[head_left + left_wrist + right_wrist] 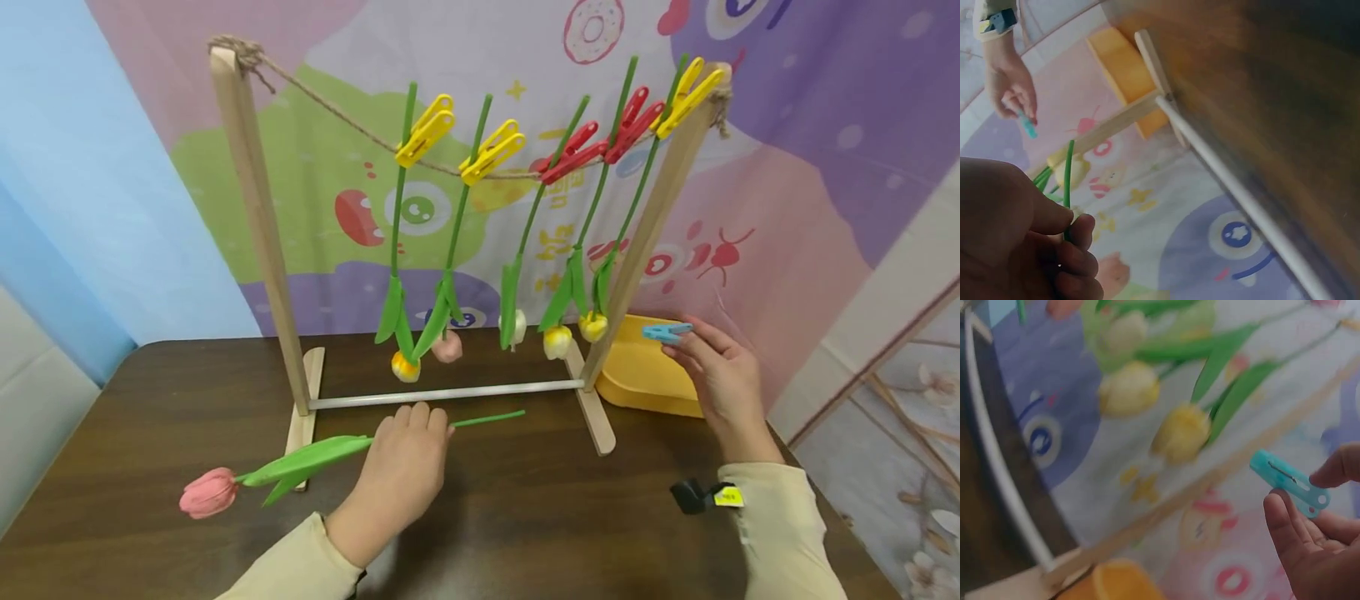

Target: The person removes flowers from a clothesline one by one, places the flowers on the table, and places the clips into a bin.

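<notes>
My left hand point(408, 467) grips the green stem of a pink tulip point(209, 492), which lies sideways low over the table, bloom to the left and bare stem end to the right. In the left wrist view the stem point(1068, 172) rises between thumb and fingers. My right hand point(723, 379) pinches a light blue clothespin point(667, 332) at its handle end, off to the right of the wooden frame. Several tulips hang bloom-down from a twine point(330, 104), held by yellow clothespins point(426, 132) and red clothespins point(633, 125).
The wooden frame's left post point(258, 225) and right post point(660, 208) stand on flat feet, joined by a white bar point(450, 393). Beneath my right hand sits a yellow bin point(648, 387) on the brown table point(540, 517). A patterned cloth point(480, 42) hangs behind.
</notes>
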Demonstrator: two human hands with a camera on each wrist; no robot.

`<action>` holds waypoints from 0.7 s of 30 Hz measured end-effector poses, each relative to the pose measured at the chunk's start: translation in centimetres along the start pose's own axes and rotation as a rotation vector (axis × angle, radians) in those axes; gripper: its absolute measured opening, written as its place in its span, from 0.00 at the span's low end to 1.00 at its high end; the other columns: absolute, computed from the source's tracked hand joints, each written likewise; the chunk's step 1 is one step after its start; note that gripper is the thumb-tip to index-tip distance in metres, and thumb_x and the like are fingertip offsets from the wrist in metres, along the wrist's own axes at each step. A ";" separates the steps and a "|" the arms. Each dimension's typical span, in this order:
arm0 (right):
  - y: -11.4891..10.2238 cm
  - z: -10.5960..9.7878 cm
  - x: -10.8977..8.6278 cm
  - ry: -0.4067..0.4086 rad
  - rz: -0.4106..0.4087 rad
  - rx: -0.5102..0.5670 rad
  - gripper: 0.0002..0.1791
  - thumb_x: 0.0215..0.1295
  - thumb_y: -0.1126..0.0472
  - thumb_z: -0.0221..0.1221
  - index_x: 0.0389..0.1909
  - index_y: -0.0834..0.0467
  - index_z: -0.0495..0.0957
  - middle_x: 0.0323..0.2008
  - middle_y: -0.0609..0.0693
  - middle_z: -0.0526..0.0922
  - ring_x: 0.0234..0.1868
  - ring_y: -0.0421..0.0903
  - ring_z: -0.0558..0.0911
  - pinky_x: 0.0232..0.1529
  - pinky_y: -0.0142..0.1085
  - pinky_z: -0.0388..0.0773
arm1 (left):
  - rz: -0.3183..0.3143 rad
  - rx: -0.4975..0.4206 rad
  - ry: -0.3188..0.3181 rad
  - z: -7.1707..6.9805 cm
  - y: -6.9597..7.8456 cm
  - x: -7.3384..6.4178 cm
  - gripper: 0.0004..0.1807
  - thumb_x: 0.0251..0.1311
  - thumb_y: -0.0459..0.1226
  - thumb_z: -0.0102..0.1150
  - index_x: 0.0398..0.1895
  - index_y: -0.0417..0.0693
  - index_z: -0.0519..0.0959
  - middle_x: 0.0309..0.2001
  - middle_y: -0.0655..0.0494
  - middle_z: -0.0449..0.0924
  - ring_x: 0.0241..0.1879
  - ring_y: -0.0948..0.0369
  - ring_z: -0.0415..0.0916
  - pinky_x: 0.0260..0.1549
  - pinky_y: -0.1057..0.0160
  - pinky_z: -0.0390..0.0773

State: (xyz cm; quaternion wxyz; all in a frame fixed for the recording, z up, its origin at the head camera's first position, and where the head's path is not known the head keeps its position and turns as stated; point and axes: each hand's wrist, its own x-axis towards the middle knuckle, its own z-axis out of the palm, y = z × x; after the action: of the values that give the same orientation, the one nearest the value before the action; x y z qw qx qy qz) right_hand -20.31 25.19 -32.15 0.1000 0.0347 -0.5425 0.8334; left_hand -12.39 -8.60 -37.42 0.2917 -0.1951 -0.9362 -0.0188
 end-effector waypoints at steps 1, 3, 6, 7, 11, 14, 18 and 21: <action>0.5 -0.5 0.3 -0.004 0.024 0.006 0.11 0.61 0.75 0.55 0.37 0.59 0.83 0.34 0.49 0.85 0.30 0.42 0.85 0.38 0.31 0.81 | 0.001 0.000 -0.003 0.2 0.1 -0.1 0.13 0.58 0.40 0.60 0.23 0.42 0.70 0.19 0.53 0.65 0.21 0.56 0.67 0.17 0.63 0.60; 1.5 -1.6 0.8 -0.014 0.064 0.011 0.12 0.62 0.75 0.54 0.36 0.59 0.83 0.34 0.49 0.84 0.31 0.42 0.86 0.38 0.31 0.81 | 0.001 0.002 -0.004 0.7 0.2 -0.2 0.13 0.58 0.40 0.60 0.23 0.43 0.70 0.19 0.53 0.65 0.21 0.56 0.66 0.17 0.64 0.60; 2.9 -3.0 1.6 -0.035 0.113 0.015 0.13 0.63 0.75 0.52 0.37 0.58 0.82 0.34 0.49 0.84 0.32 0.42 0.86 0.38 0.31 0.81 | 0.000 0.002 -0.006 1.4 0.4 -0.4 0.13 0.59 0.40 0.60 0.23 0.43 0.70 0.19 0.53 0.65 0.20 0.56 0.66 0.17 0.64 0.60; 3.3 -3.4 1.8 -0.041 0.125 0.018 0.14 0.63 0.75 0.52 0.37 0.57 0.82 0.35 0.49 0.83 0.33 0.43 0.86 0.38 0.32 0.81 | -0.002 -0.001 -0.008 1.7 0.5 -0.5 0.13 0.59 0.40 0.59 0.23 0.43 0.70 0.19 0.53 0.65 0.20 0.56 0.66 0.17 0.64 0.59; 4.8 -4.9 2.7 -0.073 0.177 0.041 0.16 0.64 0.77 0.48 0.37 0.57 0.82 0.34 0.50 0.83 0.33 0.43 0.86 0.39 0.32 0.81 | -0.004 -0.009 -0.017 2.7 0.6 -0.7 0.13 0.59 0.40 0.59 0.22 0.44 0.70 0.19 0.54 0.65 0.20 0.57 0.65 0.17 0.64 0.59; 5.6 -5.8 3.3 -0.094 0.219 0.033 0.18 0.65 0.77 0.47 0.37 0.56 0.82 0.32 0.50 0.83 0.34 0.42 0.85 0.40 0.32 0.81 | -0.011 -0.009 -0.026 3.5 0.7 -0.9 0.13 0.59 0.40 0.59 0.22 0.44 0.69 0.19 0.53 0.65 0.20 0.56 0.66 0.17 0.64 0.61; 6.6 -6.6 4.1 -0.096 0.241 -0.016 0.18 0.64 0.77 0.47 0.37 0.55 0.81 0.31 0.49 0.83 0.34 0.41 0.84 0.40 0.31 0.80 | -0.024 -0.018 -0.031 4.4 0.7 -1.0 0.12 0.59 0.40 0.59 0.23 0.44 0.70 0.20 0.53 0.66 0.21 0.55 0.67 0.19 0.63 0.63; 7.2 -7.2 4.7 -0.090 0.245 -0.100 0.17 0.63 0.78 0.49 0.38 0.54 0.78 0.31 0.47 0.83 0.34 0.40 0.84 0.39 0.29 0.80 | -0.022 -0.021 -0.017 4.9 0.7 -1.1 0.13 0.58 0.40 0.59 0.22 0.44 0.70 0.20 0.53 0.66 0.22 0.56 0.68 0.19 0.63 0.63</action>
State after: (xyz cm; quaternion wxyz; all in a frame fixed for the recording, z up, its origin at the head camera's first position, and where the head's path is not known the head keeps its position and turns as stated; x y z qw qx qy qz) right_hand -26.06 29.50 -40.76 -0.0255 0.0005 -0.5874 0.8089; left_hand -13.96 -7.64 -42.15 0.2813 -0.1881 -0.9405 -0.0304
